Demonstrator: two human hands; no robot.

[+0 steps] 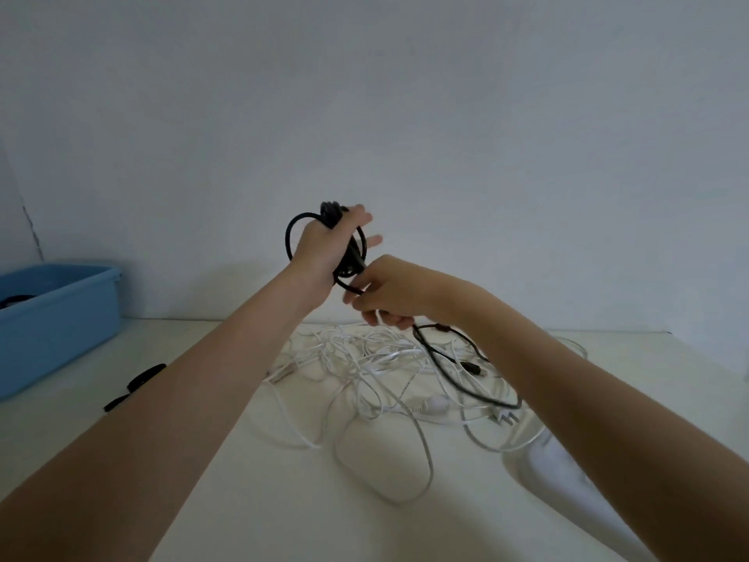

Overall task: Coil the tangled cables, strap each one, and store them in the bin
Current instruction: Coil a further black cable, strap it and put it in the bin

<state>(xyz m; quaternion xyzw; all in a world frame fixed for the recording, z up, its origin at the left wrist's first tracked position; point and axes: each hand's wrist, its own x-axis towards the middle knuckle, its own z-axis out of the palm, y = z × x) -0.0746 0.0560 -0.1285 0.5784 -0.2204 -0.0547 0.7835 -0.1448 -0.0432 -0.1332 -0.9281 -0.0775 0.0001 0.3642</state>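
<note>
Table (227,460): white cable tangle (377,367) untouched, count unclear, prob. 2+; blue bin (60,318) far left holds something dark, maybe 1 stored coil. Black cable (348,253) approx. half coiled: left hand (324,245) grips loops above the pile, right hand (385,294) pinches the feed, tail w/ plug lies on the whites. Black straps (138,385) by the bin, 2–3 visible, none applied yet.
</note>
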